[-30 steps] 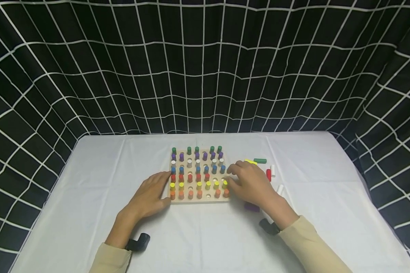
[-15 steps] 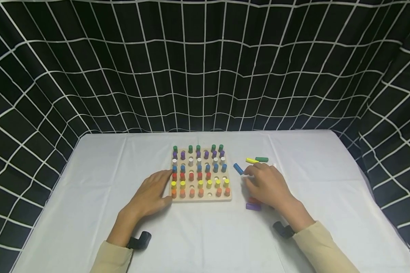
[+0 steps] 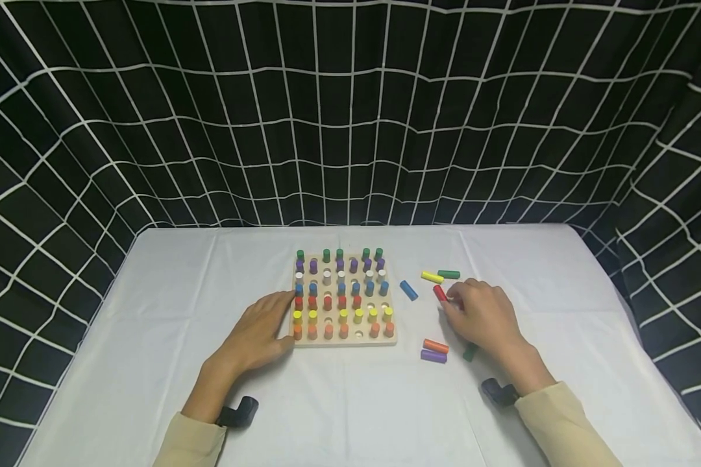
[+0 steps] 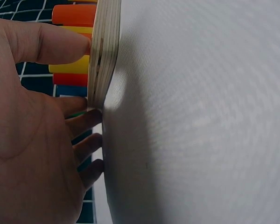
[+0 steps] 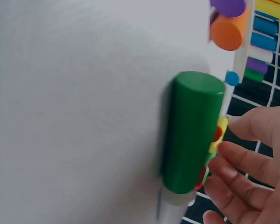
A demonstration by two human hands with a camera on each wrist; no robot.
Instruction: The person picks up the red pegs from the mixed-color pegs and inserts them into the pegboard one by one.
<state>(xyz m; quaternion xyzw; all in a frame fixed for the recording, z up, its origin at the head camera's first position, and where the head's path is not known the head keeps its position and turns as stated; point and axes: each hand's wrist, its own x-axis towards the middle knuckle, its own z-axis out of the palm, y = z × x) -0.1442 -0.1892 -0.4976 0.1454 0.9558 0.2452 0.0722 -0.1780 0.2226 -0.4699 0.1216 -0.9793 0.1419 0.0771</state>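
The wooden pegboard [image 3: 393, 342] lies on the white table, with rows of coloured pegs standing in it. My left hand [image 3: 256, 331] rests against its left edge; the thumb touches the board's side in the left wrist view. My right hand [image 3: 483, 314] hovers over the loose pegs to the right. Its thumb and forefinger are apart, either side of the end of a red peg [image 3: 439, 292] lying on the cloth. In the right wrist view a green peg [image 5: 193, 133] lies large beneath the wrist. Other pegs are hidden under my hand.
Loose pegs lie around: blue [image 3: 409, 290], yellow [image 3: 432, 277], green [image 3: 448, 274], orange [image 3: 435, 346] and purple [image 3: 433, 356]. A black grid-patterned curtain [image 3: 350, 130] hangs behind the table.
My right hand has moved right from the board's right edge to the red peg, uncovering the blue, orange and purple pegs. My left hand stays on the board.
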